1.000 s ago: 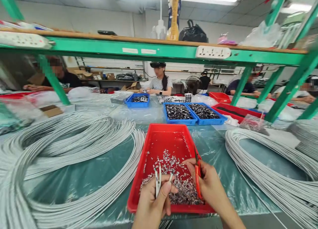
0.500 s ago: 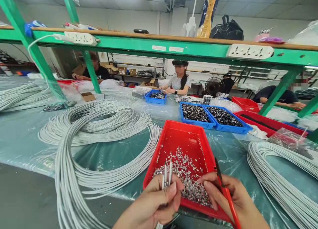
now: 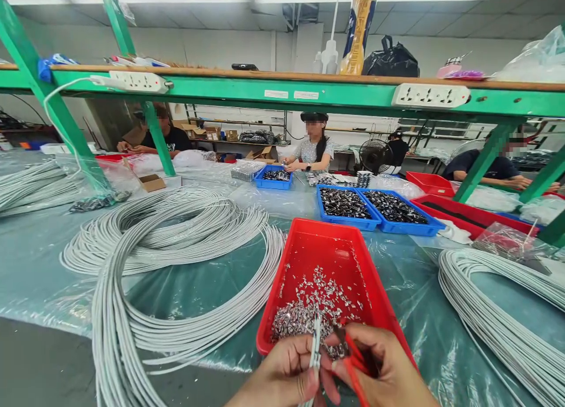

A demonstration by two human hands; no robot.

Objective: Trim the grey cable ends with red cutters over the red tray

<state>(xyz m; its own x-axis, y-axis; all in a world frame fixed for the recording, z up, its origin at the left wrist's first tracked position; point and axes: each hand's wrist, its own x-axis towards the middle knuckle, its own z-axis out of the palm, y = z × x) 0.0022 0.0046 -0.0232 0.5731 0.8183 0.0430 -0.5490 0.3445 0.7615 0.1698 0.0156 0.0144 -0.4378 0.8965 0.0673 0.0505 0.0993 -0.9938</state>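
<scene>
Pinched upright in my left hand point(image 3: 289, 369) are several white cable ends point(image 3: 315, 345), their tips pointing up over the red bin point(image 3: 324, 236). My right hand point(image 3: 382, 363) is closed around a red-handled cutting tool point(image 3: 355, 369), whose dark jaws are mostly hidden by the fingers. The fingertips of both hands are close together near the cables; whether the tool touches them I cannot tell. Behind and under the hands, small silvery scraps point(image 3: 295, 318) lie heaped in the near half of the bin.
Coils of white cable lie left point(image 3: 176, 324) and right point(image 3: 498, 301) of the bin. Beyond it stand blue trays point(image 3: 348, 223) of small black parts. A green shelf frame point(image 3: 238, 89) with power strips spans overhead. Several people sit farther back.
My right hand has moved left, bringing the red-handled tool next to the cables. My left hand has shifted slightly right and down, and the cables are now bunched together. The view has tilted up a little.
</scene>
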